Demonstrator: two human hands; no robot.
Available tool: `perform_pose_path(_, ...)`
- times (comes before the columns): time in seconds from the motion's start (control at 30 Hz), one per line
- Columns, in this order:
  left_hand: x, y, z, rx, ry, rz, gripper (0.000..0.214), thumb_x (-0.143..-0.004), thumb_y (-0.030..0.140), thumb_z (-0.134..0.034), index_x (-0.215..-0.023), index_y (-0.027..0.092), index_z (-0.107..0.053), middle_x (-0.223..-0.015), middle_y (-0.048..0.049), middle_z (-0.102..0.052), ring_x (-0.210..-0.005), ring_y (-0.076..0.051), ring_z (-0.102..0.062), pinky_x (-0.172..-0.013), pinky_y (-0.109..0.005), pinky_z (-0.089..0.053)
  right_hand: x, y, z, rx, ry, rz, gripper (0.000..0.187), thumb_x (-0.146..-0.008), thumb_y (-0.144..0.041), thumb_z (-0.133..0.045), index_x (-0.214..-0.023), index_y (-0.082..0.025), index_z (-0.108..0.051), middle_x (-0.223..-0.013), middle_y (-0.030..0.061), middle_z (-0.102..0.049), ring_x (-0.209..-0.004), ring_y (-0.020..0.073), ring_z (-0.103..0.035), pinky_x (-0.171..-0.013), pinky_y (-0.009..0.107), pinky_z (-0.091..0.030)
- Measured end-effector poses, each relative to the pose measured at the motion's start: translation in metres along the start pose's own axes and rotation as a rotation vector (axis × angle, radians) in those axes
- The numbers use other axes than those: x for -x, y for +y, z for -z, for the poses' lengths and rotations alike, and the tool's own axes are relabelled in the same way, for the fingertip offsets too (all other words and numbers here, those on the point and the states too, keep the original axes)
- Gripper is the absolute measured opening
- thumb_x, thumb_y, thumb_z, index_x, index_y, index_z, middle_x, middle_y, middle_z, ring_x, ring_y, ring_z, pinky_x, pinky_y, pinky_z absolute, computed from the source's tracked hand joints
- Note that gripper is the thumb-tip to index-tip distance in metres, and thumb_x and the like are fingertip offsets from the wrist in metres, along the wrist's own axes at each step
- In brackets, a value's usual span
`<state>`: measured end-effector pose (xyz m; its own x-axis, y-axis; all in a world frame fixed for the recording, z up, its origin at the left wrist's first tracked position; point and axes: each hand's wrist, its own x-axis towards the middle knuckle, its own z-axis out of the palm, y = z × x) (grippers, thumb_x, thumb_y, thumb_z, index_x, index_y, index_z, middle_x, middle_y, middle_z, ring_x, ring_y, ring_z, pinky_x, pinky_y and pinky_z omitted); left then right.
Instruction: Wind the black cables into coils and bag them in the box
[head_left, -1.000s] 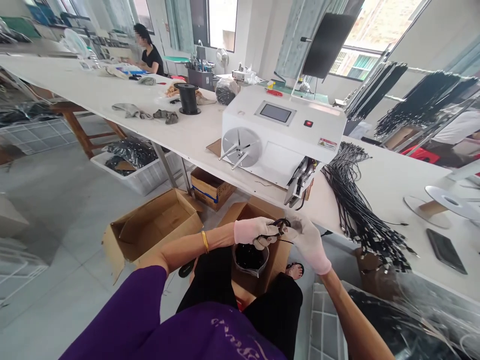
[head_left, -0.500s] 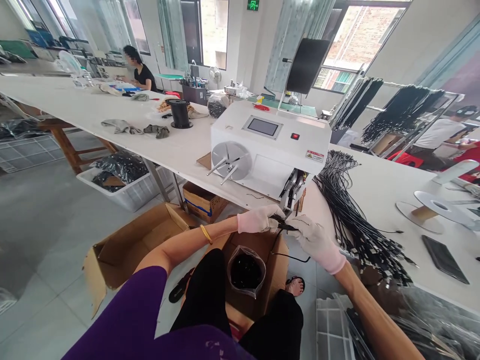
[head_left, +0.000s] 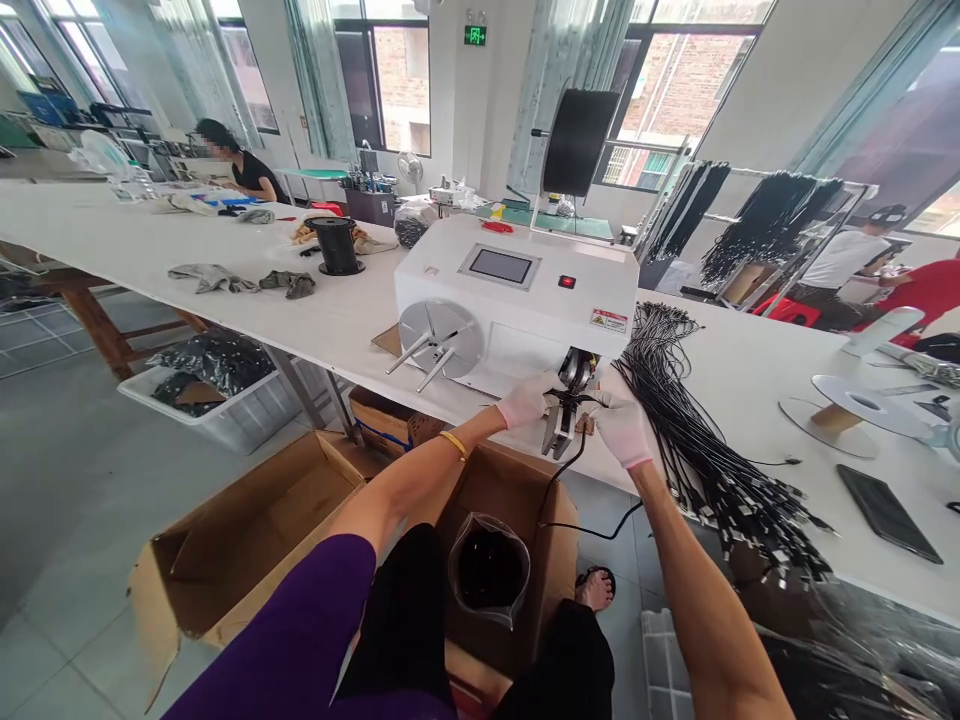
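**Both hands at the machine's head, cable between them**

The cable [head_left: 585,532] is being held at the tying head [head_left: 568,400] on the front right corner of the machine [head_left: 517,300]. Its free length is hanging off the edge of the surface [head_left: 750,370] and is looping under the right forearm. The left hand [head_left: 529,398], gloved, is pressing in from the left with its grip narrowed to a pinch on the cable. The right hand [head_left: 621,425], also gloved, is meeting it from the right, grip likewise closed on the cable, just beside the head. A bracelet [head_left: 453,445] is sitting on the left wrist.

The machine is standing at the near edge of the surface, showing a screen [head_left: 500,265] and a red button [head_left: 567,281] on top and a disc [head_left: 439,335] with pegs on its front. To its right a bundle [head_left: 697,440] of black cables is lying fanned out toward the edge. Further right a reel [head_left: 855,400] and a phone [head_left: 889,512] are lying well apart from the hands.

Below the hands a box [head_left: 525,500] is standing on the floor with an open bag [head_left: 487,570] of dark coils in it. A second box [head_left: 247,540] is lying open to the left. Far down the surface a spool [head_left: 337,245] is standing, and a co-worker [head_left: 247,170] is sitting at the end.
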<state>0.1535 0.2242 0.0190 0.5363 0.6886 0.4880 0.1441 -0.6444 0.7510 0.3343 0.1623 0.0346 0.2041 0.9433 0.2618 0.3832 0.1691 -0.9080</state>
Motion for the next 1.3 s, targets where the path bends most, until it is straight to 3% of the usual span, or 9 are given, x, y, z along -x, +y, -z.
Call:
perform_pose_path(0.2,-0.02,-0.043,-0.014,-0.273,-0.11,-0.091,0.022,-0.082,0.01,-0.046,-0.097,0.014,-0.062,-0.098,-0.0084,-0.056,-0.09,-0.019,-0.05,-0.087,-0.031,-0.039,-0.02,0.04,-0.007,-0.013,0.045,0.123,0.026,-0.07,-0.036,-0.063,-0.083,-0.015,-0.071,-0.082,0.0047,-0.069,-0.08,0.0182,-0.062,-0.076,0.031,-0.05)
perform_pose_path(0.4,-0.023,-0.057,-0.021,-0.428,-0.141,-0.078,0.019,-0.087,0.015,-0.042,-0.091,0.016,-0.06,-0.092,-0.0114,-0.054,-0.09,-0.023,-0.047,-0.088,-0.035,-0.035,-0.022,0.053,-0.014,-0.063,0.085,0.132,0.029,-0.071,-0.038,-0.06,-0.085,-0.015,-0.07,-0.084,0.0061,-0.069,-0.082,0.0193,-0.061,-0.078,0.034,-0.05)
perform_pose_path(0.6,-0.012,-0.047,-0.022,-0.396,-0.074,-0.056,0.024,-0.087,0.012,-0.04,-0.1,0.015,-0.059,-0.096,-0.0095,-0.054,-0.086,-0.02,-0.048,-0.081,-0.03,-0.037,-0.014,0.04,-0.018,-0.245,0.1,-0.023,0.031,-0.062,-0.037,-0.069,-0.083,-0.014,-0.068,-0.075,0.003,-0.068,-0.066,0.0145,-0.058,-0.064,0.029,-0.049)
perform_pose_path(0.7,-0.009,-0.03,-0.016,-0.295,-0.032,-0.044,0.025,-0.086,0.009,-0.038,-0.096,0.014,-0.061,-0.093,-0.0087,-0.057,-0.085,-0.018,-0.05,-0.081,-0.029,-0.039,-0.01,0.026,-0.014,-0.267,0.034,-0.088,0.039,-0.057,-0.039,-0.075,-0.085,-0.014,-0.066,-0.063,0.0005,-0.064,-0.05,0.0119,-0.053,-0.049,0.028,-0.046)
perform_pose_path(0.83,0.003,0.0,-0.006,-0.145,-0.027,-0.051,0.021,-0.084,0.01,-0.044,-0.091,0.014,-0.064,-0.094,-0.008,-0.061,-0.094,-0.017,-0.052,-0.089,-0.029,-0.038,0.001,0.004,-0.012,-0.314,0.005,-0.154,0.043,-0.055,-0.044,-0.079,-0.081,-0.015,-0.063,-0.057,-0.0014,-0.059,-0.046,0.012,-0.053,-0.043,0.026,-0.046)
perform_pose_path(0.97,0.046,0.031,0.007,0.092,-0.044,0.022,0.019,-0.079,0.017,-0.06,-0.097,0.015,-0.064,-0.099,-0.0069,-0.063,-0.097,-0.017,-0.054,-0.092,-0.03,-0.039,0.038,-0.014,-0.01,-0.385,0.038,-0.132,0.038,-0.059,-0.042,-0.078,-0.084,-0.017,-0.064,-0.066,-0.0015,-0.062,-0.048,0.0092,-0.052,-0.046,0.024,-0.046)
perform_pose_path(1.1,0.11,0.046,0.012,0.714,-0.192,0.332,0.043,-0.075,0.035,-0.07,-0.111,0.014,-0.059,-0.104,-0.0099,-0.065,-0.092,-0.018,-0.061,-0.085,-0.031,-0.044,0.107,-0.022,-0.011,-0.311,-0.176,-0.08,0.03,-0.068,-0.033,-0.072,-0.092,-0.018,-0.067,-0.083,0.0014,-0.068,-0.057,0.01,-0.055,-0.055,0.026,-0.049)
perform_pose_path(1.2,0.163,0.045,-0.007,1.015,-0.328,0.661,0.041,-0.082,0.046,-0.062,-0.102,0.011,-0.061,-0.092,-0.0116,-0.067,-0.08,-0.016,-0.063,-0.076,-0.03,-0.047,0.16,-0.02,-0.021,-0.156,-0.358,-0.088,0.027,-0.072,-0.029,-0.066,-0.096,-0.017,-0.069,-0.088,0.0038,-0.069,-0.07,0.0143,-0.06,-0.062,0.028,-0.051)
perform_pose_path(1.3,0.222,0.044,-0.044,1.142,-0.544,0.871,0.042,-0.08,0.05,-0.062,-0.093,0.01,-0.062,-0.08,-0.0109,-0.066,-0.073,-0.019,-0.063,-0.07,-0.035,-0.049,0.209,-0.003,-0.036,-0.077,-0.467,-0.186,0.028,-0.074,-0.029,-0.063,-0.099,-0.019,-0.069,-0.092,0.0042,-0.069,-0.073,0.0151,-0.061,-0.064,0.027,-0.051)
